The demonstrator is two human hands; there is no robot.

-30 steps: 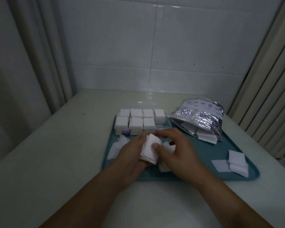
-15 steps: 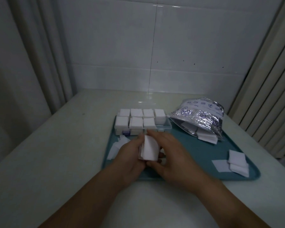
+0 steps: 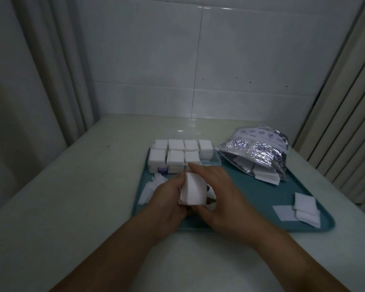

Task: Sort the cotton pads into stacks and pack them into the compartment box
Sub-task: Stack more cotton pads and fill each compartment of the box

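A stack of white cotton pads (image 3: 193, 189) stands on edge between both hands above the teal tray (image 3: 261, 186). My left hand (image 3: 169, 197) grips the stack from the left. From the right, my right hand (image 3: 221, 190) holds it with fingers over its top and thumb under it. Behind them the clear compartment box (image 3: 216, 161) holds several pad stacks; its front right compartment looks empty. Loose pads (image 3: 151, 187) lie left of my hands, and more loose pads (image 3: 303, 207) lie at the tray's right.
An opened silver foil bag (image 3: 259, 150) with pads spilling out lies on the tray's back right. The tray sits on a pale table against a tiled wall. Curtains hang on both sides.
The pad stack has turned from tilted flat to standing upright on edge. My right hand has shifted from the stack's front face to clasp its top and right side. Both hands moved slightly forward.
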